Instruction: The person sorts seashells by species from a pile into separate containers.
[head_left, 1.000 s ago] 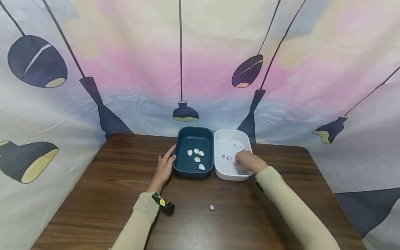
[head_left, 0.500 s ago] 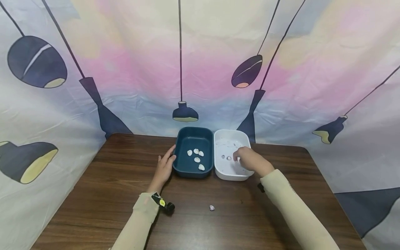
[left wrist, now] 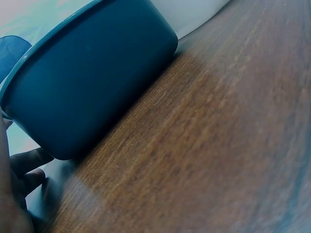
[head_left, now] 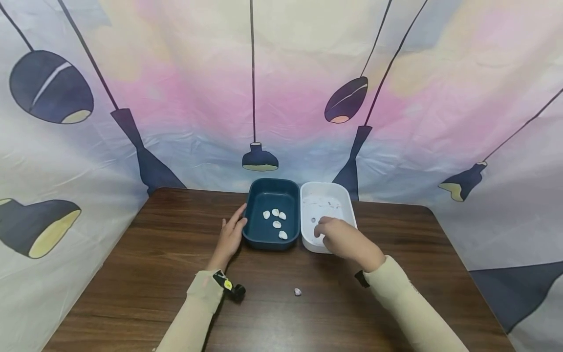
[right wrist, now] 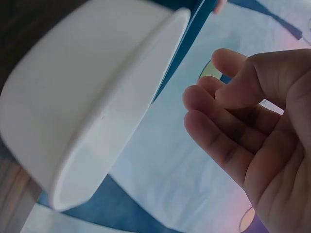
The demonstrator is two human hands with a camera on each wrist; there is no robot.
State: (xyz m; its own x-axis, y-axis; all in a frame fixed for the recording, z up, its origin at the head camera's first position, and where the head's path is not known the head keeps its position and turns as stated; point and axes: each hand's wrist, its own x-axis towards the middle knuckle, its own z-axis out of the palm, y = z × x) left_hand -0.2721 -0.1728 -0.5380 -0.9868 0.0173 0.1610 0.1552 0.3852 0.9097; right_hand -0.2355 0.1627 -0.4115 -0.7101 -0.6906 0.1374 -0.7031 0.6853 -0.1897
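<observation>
White tray [head_left: 347, 203] beneath right-hand fingers [head_left: 322, 226].

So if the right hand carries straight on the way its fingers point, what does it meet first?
Probably the small shell on the floor of the white tub; the right hand points that way, though its height is unclear.

The bench [head_left: 132, 274] is dark brown wood with a fine straight grain and a soft sheen (it reflects light near the tubs). The teal tub [head_left: 264, 237] and the white tub [head_left: 308, 193] look like smooth moulded plastic, matt to satin. Pale shells [head_left: 279, 225] seem chalky. The backdrop [head_left: 176, 98] is thin printed cloth, creased. The sleeves [head_left: 409, 303] are matt beige knit.
</observation>
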